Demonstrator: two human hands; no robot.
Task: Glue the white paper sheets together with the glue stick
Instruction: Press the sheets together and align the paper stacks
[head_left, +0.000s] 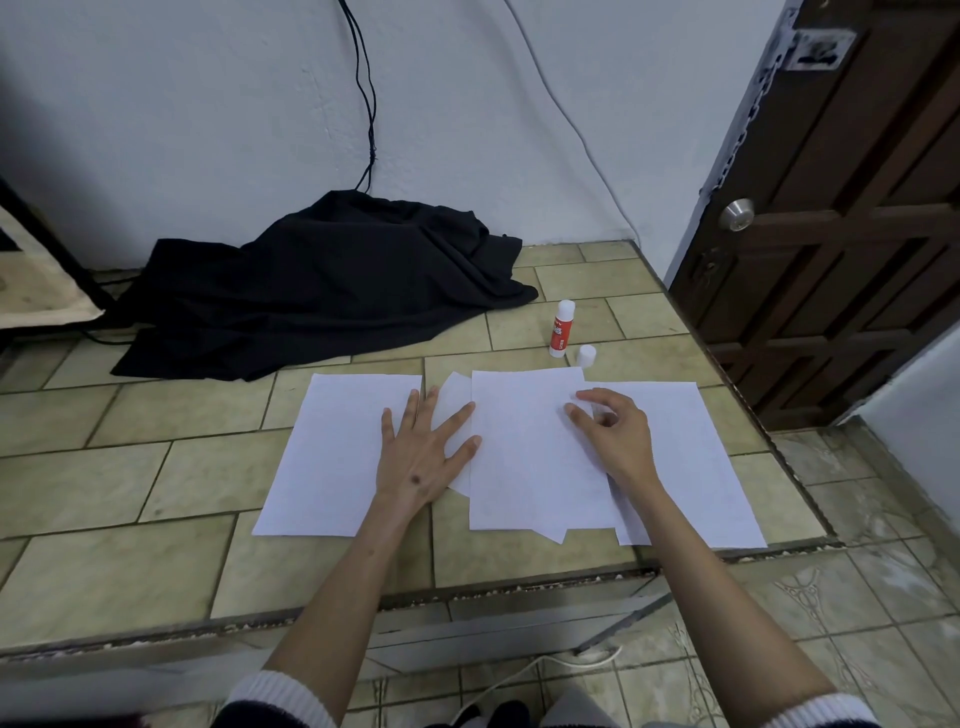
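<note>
left hand (421, 457) lies flat, grip spread wide; right hand (613, 431) pinches middle sheet (524, 467).

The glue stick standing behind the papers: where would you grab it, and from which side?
Grip the glue stick round its red middle, coming from above and the near side. It stands upright and uncapped, so the top is best left alone, and its cap sits close on its right. The right hand is nearer.
</note>
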